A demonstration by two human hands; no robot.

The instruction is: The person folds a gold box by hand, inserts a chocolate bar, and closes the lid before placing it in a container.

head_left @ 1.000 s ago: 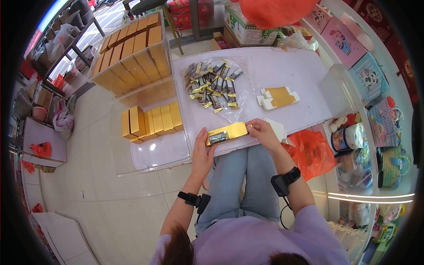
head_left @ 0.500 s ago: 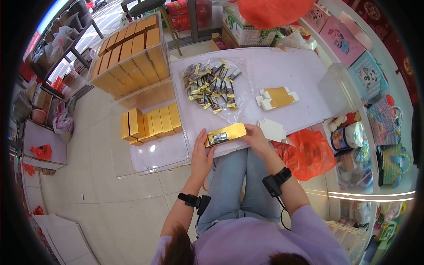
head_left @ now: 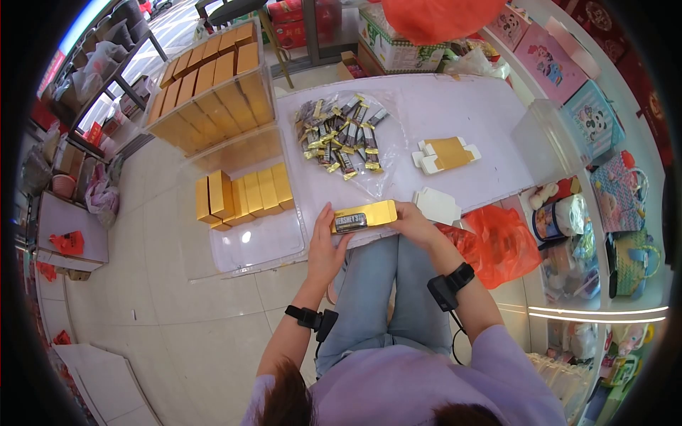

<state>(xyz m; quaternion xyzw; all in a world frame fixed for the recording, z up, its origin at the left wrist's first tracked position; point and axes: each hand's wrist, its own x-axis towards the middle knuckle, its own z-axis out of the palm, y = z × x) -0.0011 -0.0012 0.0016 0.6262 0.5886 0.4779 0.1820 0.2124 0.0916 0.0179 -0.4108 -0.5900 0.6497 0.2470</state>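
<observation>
Between my two hands, over the table's front edge, is a small gold box (head_left: 374,212) with a dark window printed or cut at its left, where "HERSHEY'S" can be read. My left hand (head_left: 327,246) is closed around its left end. At the opposite end, my right hand (head_left: 415,224) grips the box by its right side. Beyond them lies a pile of small wrapped chocolate bars (head_left: 341,138) on a clear plastic bag. Unfolded gold-and-white cartons (head_left: 447,154) rest to the right, with a white carton (head_left: 436,206) close to my right hand.
Gold boxes (head_left: 259,192) stand in a clear tray (head_left: 256,252) on the left. Behind it, a clear bin (head_left: 213,131) holds many more. An upturned-looking clear container (head_left: 543,138) sits at the table's right end. A red plastic bag (head_left: 497,245) hangs by the right edge.
The gold box has turned slightly in my hands, so its lettered side faces up more clearly. Both hands keep their hold; my right forearm has shifted a little to the right.
</observation>
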